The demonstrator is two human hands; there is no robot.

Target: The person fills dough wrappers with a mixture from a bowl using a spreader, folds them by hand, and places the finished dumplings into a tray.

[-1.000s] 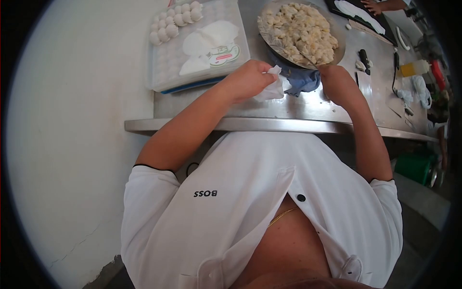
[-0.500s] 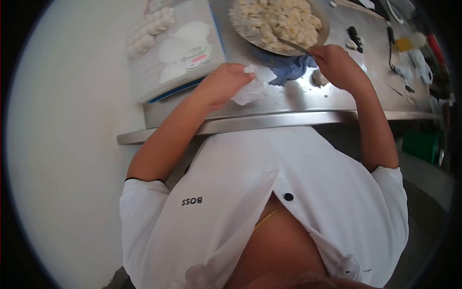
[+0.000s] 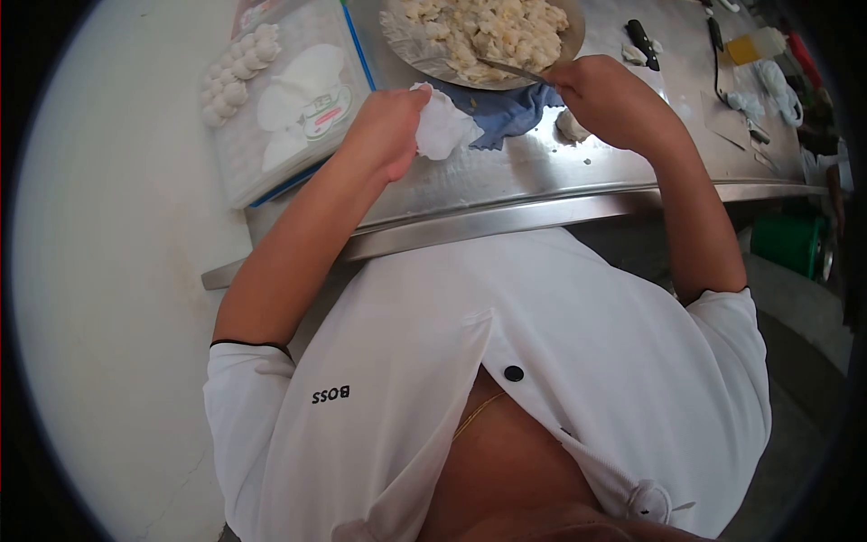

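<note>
Wrapper (image 3: 444, 129), upper centre of frame: white dough round pinched in my left hand (image 3: 386, 126), fingers closed on its edge. Right hand (image 3: 603, 98) grips a spoon (image 3: 506, 69), tip in the filling bowl (image 3: 479, 36) above. Blue cloth (image 3: 506, 110) lies between.

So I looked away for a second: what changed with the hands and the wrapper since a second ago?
The left hand lifted the white wrapper up toward the bowl. The right hand, still gripping the spoon, reached its tip into the filling. The blue cloth stays under the bowl, and the tray of dumplings is untouched.
</note>
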